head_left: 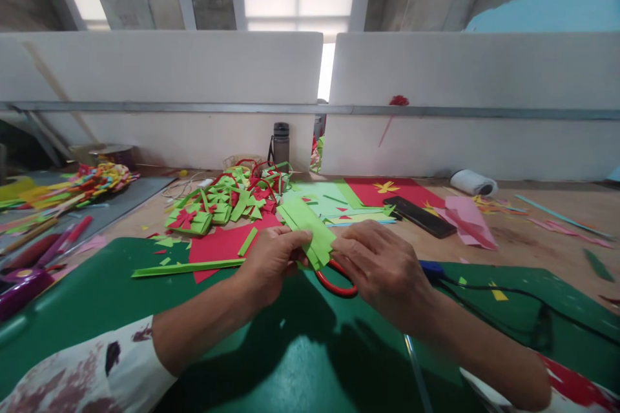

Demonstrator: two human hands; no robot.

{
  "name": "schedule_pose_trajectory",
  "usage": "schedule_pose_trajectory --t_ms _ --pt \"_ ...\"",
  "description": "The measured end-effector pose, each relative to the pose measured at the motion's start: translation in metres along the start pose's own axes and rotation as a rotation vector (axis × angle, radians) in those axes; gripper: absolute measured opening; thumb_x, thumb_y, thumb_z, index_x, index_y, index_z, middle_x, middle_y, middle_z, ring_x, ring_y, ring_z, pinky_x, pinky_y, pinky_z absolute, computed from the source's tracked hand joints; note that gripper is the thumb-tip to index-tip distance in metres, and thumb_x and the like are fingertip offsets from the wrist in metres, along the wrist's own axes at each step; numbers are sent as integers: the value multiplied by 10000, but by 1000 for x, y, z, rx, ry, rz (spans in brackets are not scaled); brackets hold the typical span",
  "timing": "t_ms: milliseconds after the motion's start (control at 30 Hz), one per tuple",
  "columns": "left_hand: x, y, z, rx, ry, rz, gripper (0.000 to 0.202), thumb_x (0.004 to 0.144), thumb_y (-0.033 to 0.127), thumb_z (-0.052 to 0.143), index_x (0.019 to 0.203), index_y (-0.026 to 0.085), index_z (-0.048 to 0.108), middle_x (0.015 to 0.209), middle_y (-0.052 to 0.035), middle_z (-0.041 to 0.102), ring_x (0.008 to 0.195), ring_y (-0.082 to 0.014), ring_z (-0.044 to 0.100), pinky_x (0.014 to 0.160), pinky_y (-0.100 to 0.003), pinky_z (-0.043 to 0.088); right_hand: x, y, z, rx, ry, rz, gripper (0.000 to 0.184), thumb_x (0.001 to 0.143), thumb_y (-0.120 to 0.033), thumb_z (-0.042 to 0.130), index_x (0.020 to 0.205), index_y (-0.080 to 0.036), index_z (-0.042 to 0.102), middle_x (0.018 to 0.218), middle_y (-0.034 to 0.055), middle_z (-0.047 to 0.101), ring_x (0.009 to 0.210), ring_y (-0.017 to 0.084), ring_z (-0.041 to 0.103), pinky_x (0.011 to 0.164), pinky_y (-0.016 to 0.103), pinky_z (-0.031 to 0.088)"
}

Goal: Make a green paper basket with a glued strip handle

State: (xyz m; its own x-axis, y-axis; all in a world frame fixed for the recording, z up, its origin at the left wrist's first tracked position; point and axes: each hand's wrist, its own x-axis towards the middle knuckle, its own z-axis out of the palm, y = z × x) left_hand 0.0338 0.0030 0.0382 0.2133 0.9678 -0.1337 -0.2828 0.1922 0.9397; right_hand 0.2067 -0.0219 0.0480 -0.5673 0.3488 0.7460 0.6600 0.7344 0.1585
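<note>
My left hand (274, 261) pinches a small layered stack of light green paper strips (306, 222) between thumb and fingers. The stack is tilted, held above the green cutting mat (213, 361). The fingers of my right hand (382, 261) are closed at the stack's right edge; the fingertips are partly hidden. Just below, the red handle loop of a pair of scissors (336, 292) shows between my hands. I cannot tell whether it rests on the mat or touches my right hand. A long green paper strip (186, 268) lies by my left wrist.
Behind my hands sits a pile of green and red paper pieces (232, 200), near a dark bottle (281, 145). Red paper (387, 188) and a black phone (423, 216) lie to the right. A blue-ended cord (489, 287) crosses the mat. Purple-handled tools (29, 287) are at left.
</note>
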Motion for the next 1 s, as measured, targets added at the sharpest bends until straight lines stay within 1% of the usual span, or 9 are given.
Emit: schedule_pose_trajectory --t_ms 133,267,333,433,600,767,900,1000 --pt "0 0 0 -21 -11 -41 161 608 232 677 617 117 566 482 35 523 397 -46 452 367 -146 252 1 2 -3 -42 -39 -119 175 828 -49 475 884 -120 625 869 108 633 864 214 558 802 405 452" --pt "1 1 1 -28 -10 -63 173 591 238 682 607 118 560 461 39 504 389 -44 447 358 -141 231 0 3 -3 -72 -29 -155 171 851 -74 466 911 -129 616 914 104 649 955 230 568 904 486 409" --pt "0 2 2 -28 -8 -76 174 584 236 684 598 119 556 440 39 491 380 -47 448 350 -139 214 -1 3 -3 -93 -10 -186 161 863 -102 468 912 -130 618 912 103 656 971 231 573 922 496 403" --pt "-1 3 4 -35 -10 -91 162 585 228 679 626 115 570 455 34 502 380 -46 456 348 -136 208 -1 4 -3 -129 6 -273 162 863 -100 469 904 -107 626 886 112 666 959 240 587 903 492 423" --pt "-2 3 5 -47 5 -118 155 588 218 673 635 123 559 450 44 491 367 -45 459 337 -131 193 -1 7 -5 -224 -30 -401 212 858 -85 434 928 -77 634 909 141 671 962 274 591 896 530 423" --pt "-2 2 5 -58 2 -131 141 587 207 662 637 132 553 444 55 481 353 -45 457 332 -135 202 -1 9 -5 -231 -44 -448 245 869 -84 393 941 -67 627 897 149 668 952 270 594 857 512 458" --pt "-2 1 4 -54 -2 -136 139 584 200 657 618 134 539 444 57 472 360 -47 464 334 -141 199 0 9 -4 -228 -81 -475 244 878 -92 394 964 -81 623 907 142 671 966 263 594 841 487 479" --pt "-2 0 4 -47 -9 -143 132 586 194 650 607 134 534 439 55 466 361 -49 462 334 -148 191 1 9 -4 -230 -86 -498 238 866 -79 409 971 -55 621 906 157 671 970 283 599 824 491 487"
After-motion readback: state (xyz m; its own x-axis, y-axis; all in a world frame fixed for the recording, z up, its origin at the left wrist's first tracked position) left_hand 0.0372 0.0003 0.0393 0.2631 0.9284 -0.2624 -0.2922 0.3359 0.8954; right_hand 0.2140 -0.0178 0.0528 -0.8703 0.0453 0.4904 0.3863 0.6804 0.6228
